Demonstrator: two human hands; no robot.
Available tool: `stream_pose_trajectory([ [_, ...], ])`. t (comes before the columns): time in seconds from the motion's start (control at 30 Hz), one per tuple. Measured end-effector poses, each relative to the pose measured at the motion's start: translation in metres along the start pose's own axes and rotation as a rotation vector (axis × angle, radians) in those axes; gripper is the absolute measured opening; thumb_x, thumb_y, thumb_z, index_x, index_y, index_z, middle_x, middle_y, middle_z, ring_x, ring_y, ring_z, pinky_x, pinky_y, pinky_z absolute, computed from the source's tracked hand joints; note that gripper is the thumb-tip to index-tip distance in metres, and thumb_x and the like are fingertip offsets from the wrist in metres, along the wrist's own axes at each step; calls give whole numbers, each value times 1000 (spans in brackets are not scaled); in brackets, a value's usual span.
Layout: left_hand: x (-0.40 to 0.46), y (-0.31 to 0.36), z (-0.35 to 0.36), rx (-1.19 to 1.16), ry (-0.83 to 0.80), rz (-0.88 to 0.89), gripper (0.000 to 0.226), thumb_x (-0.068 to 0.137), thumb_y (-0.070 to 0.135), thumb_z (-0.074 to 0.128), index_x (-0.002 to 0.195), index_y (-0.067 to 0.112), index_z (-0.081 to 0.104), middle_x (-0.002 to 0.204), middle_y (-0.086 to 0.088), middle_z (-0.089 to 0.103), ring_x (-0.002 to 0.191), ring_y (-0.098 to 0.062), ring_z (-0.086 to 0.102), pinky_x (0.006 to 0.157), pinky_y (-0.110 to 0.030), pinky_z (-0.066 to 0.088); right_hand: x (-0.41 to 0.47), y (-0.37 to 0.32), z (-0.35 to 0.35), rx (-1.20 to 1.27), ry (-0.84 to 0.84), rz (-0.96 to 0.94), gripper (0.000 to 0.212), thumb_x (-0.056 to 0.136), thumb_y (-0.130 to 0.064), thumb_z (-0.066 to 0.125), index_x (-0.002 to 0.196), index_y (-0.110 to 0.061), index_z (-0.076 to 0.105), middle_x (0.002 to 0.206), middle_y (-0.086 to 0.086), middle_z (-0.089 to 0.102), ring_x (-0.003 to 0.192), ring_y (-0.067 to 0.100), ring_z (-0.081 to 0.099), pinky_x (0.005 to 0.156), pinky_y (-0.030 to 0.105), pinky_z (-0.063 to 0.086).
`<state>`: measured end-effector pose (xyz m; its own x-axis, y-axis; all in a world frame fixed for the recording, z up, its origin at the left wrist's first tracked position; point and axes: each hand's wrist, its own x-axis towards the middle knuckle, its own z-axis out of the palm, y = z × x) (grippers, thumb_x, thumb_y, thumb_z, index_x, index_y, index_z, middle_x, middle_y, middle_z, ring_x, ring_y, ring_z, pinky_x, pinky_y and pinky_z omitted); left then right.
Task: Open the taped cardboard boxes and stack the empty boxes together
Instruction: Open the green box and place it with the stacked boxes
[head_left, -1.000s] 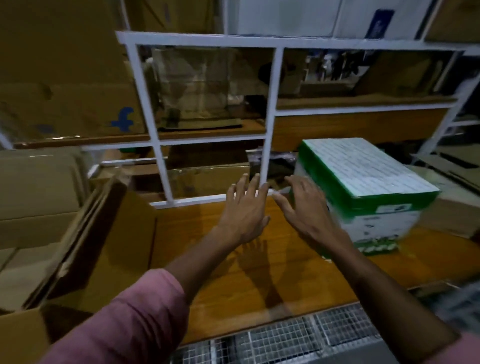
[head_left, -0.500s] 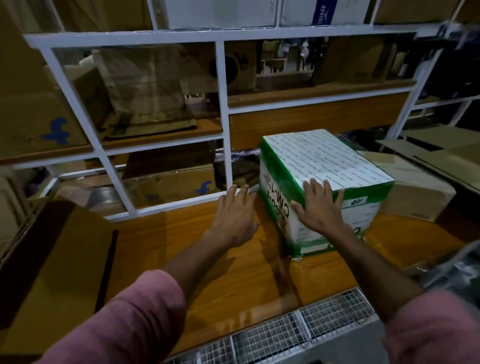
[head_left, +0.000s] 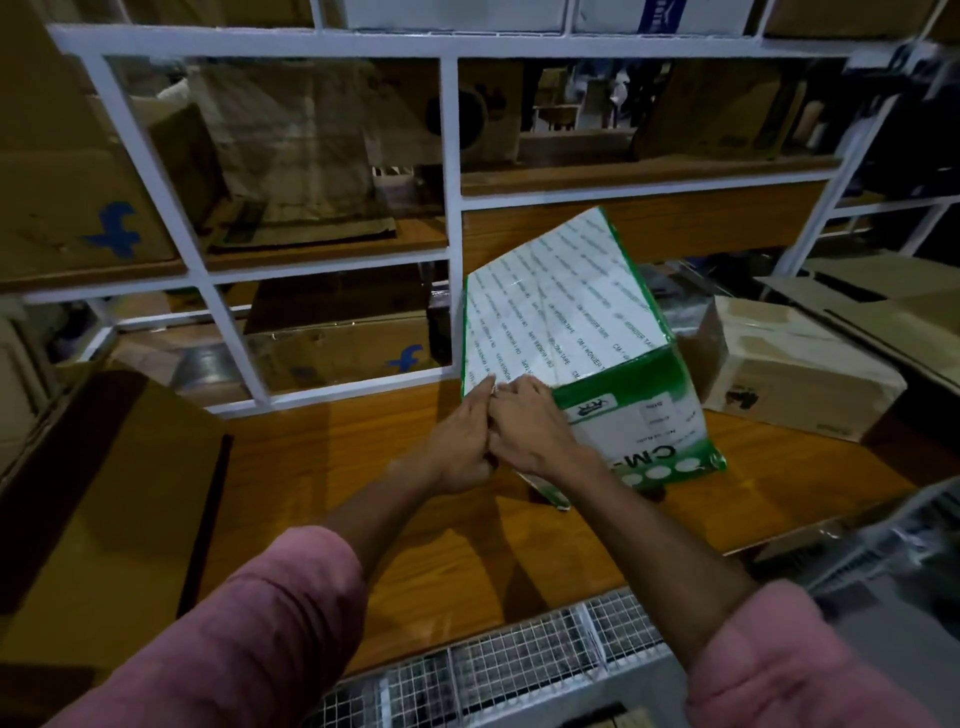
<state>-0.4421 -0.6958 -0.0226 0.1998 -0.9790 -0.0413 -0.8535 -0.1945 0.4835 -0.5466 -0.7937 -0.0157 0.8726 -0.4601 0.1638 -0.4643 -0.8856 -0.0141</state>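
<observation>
Brown cardboard fills the left side: a big open carton (head_left: 98, 499) stands at the left end of the wooden table (head_left: 332, 467). Behind the table is a white metal rack (head_left: 451, 156) with more brown boxes on its shelves, some with a blue mark.

Next come the two hands, close together and touching each other near the middle of the table. The left hand (head_left: 460, 447) has its fingers curled, with the fingertips up against the near corner of the green and white box (head_left: 561, 312). The right hand (head_left: 527, 423) lies on that same corner with its fingers bent over the edge. I cannot tell if they are pinching the tape or just pressing on it.

The green and white box sits on the table, tipped up so its top leans toward the person. Just to its right is a taped brown box (head_left: 789, 374), lying flat on the table.
</observation>
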Motion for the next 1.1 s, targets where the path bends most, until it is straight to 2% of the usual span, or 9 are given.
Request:
stream_pose_trajectory([
  [0.07, -7, -11, 1, -1, -7, -52, 116, 87, 19, 72, 158, 23, -20, 168, -8, 15, 146, -29, 35, 114, -48, 42, 0, -10, 0, 91, 13, -24, 37, 92, -35, 44, 108, -10, 67, 97, 11, 69, 98, 32, 57, 100, 45, 42],
  [0.17, -11, -13, 1, 43, 3, -93, 113, 87, 19, 70, 160, 21, -16, 165, -7, 25, 146, -27, 35, 116, -54, 35, -4, -16, -2, 190, 98, -29, 44, 93, -36, 40, 108, -6, 69, 93, 15, 69, 89, 32, 58, 85, 39, 43],
  [0.37, -4, -3, 5, 120, -12, -68, 105, 89, 30, 66, 160, 20, -10, 169, -6, 12, 152, -27, 25, 118, -61, 28, -18, 1, -12, 96, 291, 79, 26, 94, -24, 60, 113, -12, 72, 120, 9, 72, 127, 33, 54, 115, 54, 31],
  [0.43, -5, -7, 9, 148, -11, -102, 104, 90, 33, 66, 161, 21, -10, 168, -8, 12, 151, -29, 24, 119, -62, 25, -22, 17, -26, 76, 425, 173, 26, 94, -25, 62, 115, -15, 72, 131, 7, 67, 136, 33, 48, 118, 62, 26],
  [0.57, -10, -28, 13, 159, -40, -169, 105, 91, 36, 65, 160, 27, -14, 165, -10, 14, 148, -33, 30, 117, -65, 25, -27, 48, -56, 58, 545, 344, 33, 92, -26, 63, 123, -13, 66, 146, 16, 53, 141, 40, 37, 117, 61, 25],
  [0.73, -17, -36, 9, 126, -125, -271, 98, 93, 37, 65, 162, 27, -4, 162, -12, 27, 145, -34, 35, 116, -66, 23, -22, 52, -59, 329, 370, 406, 54, 94, -50, 47, 142, -24, 47, 151, 17, 44, 136, 39, 44, 108, 59, 41],
  [0.8, -19, -36, 10, 108, -120, -275, 92, 94, 35, 64, 161, 24, 3, 158, -12, 35, 141, -31, 41, 115, -62, 31, -19, 43, -52, 333, 338, 387, 59, 94, -51, 40, 147, -27, 41, 156, 16, 41, 143, 36, 39, 112, 61, 35],
  [0.9, -23, -32, 8, 65, 81, -235, 86, 95, 35, 65, 160, 20, 11, 160, -11, 34, 140, -28, 42, 110, -53, 44, -19, 13, -40, 268, 315, 331, 58, 97, -49, 41, 151, -29, 39, 162, 14, 33, 149, 37, 30, 119, 59, 25],
  [1.1, -30, -43, -6, 240, 353, -86, 93, 89, 37, 70, 159, 14, 13, 166, -12, 19, 153, -31, 18, 121, -55, 29, -20, -50, -2, 145, 100, 6, 65, 96, -50, 42, 156, -26, 34, 164, 4, 33, 153, 32, 25, 123, 52, 18],
])
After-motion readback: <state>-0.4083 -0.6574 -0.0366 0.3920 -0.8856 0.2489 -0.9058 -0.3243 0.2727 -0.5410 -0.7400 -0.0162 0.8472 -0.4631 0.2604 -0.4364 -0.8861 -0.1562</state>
